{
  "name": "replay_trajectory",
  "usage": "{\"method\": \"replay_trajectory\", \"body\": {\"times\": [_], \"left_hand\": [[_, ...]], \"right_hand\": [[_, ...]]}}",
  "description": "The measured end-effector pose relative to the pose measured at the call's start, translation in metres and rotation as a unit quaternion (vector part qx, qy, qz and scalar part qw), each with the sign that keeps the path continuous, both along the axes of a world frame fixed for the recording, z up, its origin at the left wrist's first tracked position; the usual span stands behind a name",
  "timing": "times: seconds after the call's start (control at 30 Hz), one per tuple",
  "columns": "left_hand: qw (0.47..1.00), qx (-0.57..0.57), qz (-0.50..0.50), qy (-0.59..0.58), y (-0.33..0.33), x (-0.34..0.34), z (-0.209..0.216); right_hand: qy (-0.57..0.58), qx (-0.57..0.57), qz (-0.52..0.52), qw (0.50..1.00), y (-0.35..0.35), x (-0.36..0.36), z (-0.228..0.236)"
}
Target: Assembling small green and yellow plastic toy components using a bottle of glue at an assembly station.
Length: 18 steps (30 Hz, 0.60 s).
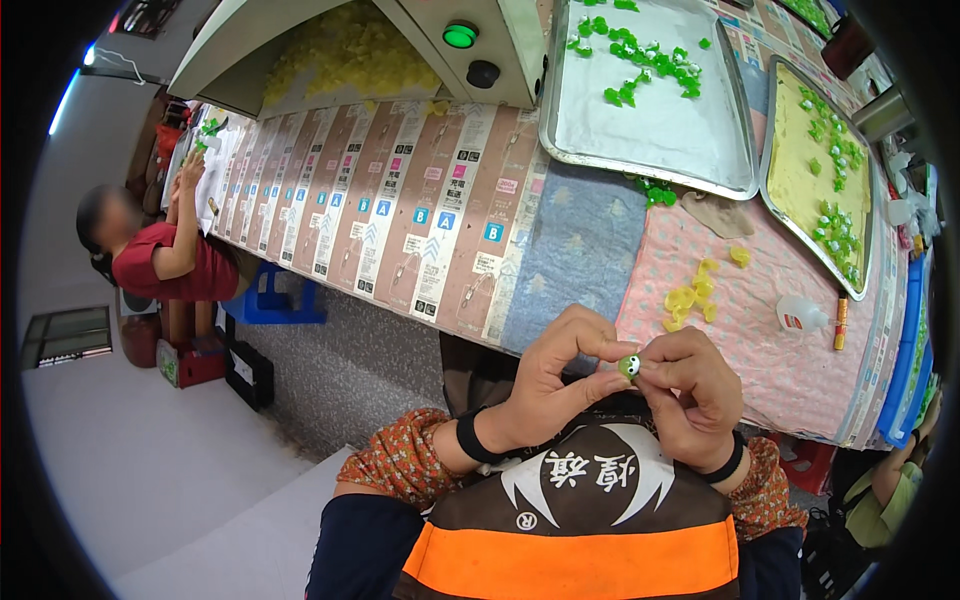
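Note:
A small green and white figure with dark eye-like spots point(629, 366) is held up just past the table's near edge. My left hand point(563, 378) pinches it from one side between thumb and fingertips. From the other side my right hand point(692, 392) grips it, fingers curled in. Beyond my hands, several small translucent yellow pieces point(690, 295) lie loose on the pink patterned cloth point(740, 340). A small clear squeeze bottle point(800, 314) and an orange tube point(841, 324) lie to their right.
Two metal-rimmed trays, one white-lined point(650, 125) and one yellow-lined point(795, 180), carry green pieces. A machine with a green button point(460, 36) covers a yellow heap point(350, 50). A person in red point(165, 260) works at left beside a blue stool point(275, 300); another person's sleeve point(885, 515) shows at right.

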<state>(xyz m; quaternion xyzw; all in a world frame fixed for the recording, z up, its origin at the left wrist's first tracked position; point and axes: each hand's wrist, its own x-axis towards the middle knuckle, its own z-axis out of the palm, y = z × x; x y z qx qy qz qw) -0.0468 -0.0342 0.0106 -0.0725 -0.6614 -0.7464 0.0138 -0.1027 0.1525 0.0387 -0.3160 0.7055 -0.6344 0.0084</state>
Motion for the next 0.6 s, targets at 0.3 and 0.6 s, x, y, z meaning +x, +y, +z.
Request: {"method": "replay_trajectory", "body": {"times": [0.3,0.6], "left_hand": [[0.985,-0.140,0.015,0.095,-0.004,-0.017,0.028],[0.926,-0.305,0.087,0.205,-0.004,-0.020,0.025]], "right_hand": [[-0.062,-0.049,0.003,0.997,0.000,-0.002,-0.005],[-0.441,-0.120,0.062,0.887,0.003,-0.011,0.010]]}}
